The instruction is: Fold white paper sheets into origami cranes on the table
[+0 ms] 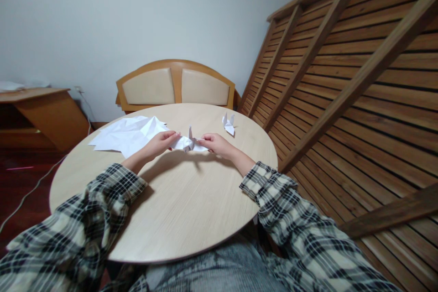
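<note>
A folded white paper crane is stretched between my two hands, just above the middle of the round table. My left hand pinches its left wing between thumb and fingers. On the other side, my right hand is closed on the right wing. A narrow point of the crane stands upright between them. Farther back on the right, a second paper crane rests on the tabletop. Left of my left hand lie creased sheets of white paper, overlapping each other.
A wooden headboard with two cream panels stands behind the table against the wall. Tall slatted wooden boards lean along the right side. At the left are a wooden desk and a white cable on the dark floor.
</note>
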The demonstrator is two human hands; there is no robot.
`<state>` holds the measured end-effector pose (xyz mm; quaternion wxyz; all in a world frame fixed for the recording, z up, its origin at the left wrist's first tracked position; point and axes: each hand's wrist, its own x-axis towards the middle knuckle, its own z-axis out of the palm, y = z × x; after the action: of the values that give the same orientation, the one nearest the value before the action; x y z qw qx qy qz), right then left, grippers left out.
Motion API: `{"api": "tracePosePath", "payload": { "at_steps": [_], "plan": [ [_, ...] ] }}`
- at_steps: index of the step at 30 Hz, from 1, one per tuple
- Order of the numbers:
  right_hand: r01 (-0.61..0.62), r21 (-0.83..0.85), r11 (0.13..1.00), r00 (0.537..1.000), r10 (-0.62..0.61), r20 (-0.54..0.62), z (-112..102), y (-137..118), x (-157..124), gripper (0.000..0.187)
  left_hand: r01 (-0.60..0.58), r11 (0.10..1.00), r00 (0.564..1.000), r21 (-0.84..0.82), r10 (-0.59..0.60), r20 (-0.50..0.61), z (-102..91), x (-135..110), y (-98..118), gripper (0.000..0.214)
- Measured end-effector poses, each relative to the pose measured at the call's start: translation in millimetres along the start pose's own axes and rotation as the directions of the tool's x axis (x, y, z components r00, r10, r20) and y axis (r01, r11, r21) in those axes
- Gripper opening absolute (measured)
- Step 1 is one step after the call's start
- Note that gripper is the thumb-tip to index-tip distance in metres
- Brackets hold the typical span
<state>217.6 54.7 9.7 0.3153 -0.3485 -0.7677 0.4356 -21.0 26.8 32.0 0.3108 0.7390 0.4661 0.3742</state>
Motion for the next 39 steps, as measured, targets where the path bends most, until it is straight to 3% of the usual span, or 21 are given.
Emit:
{"api": "tracePosePath", "payload": {
  "at_steps": [12,26,31,34,39],
  "plan": [
    [0.023,0.103,0.994,0.994,-0.011,-0.111,-7,18,6,0.026,0.028,0.999,0.991,0.047,-0.021,-0.133,-10.8,4,-16,0.033],
    [-0.097,0.112,0.989,0.943,0.127,-0.308,-24,20,9,0.023,0.074,0.987,0.984,0.141,-0.049,-0.173,-12.1,7,-32,0.039],
    [0.010,0.176,0.984,0.922,0.059,-0.382,-35,23,14,0.018,0.097,0.980,0.958,0.173,-0.044,-0.284,-13.2,9,-34,0.042],
    [0.161,0.139,0.977,0.855,-0.068,-0.514,-46,25,18,0.019,0.098,0.978,0.952,0.182,-0.039,-0.302,-11.4,8,-33,0.044],
    [0.276,0.148,0.950,0.621,-0.059,-0.782,-72,35,22,0.016,0.056,0.983,0.969,0.172,-0.012,-0.247,-4.6,6,-31,0.042]
  ]
}}
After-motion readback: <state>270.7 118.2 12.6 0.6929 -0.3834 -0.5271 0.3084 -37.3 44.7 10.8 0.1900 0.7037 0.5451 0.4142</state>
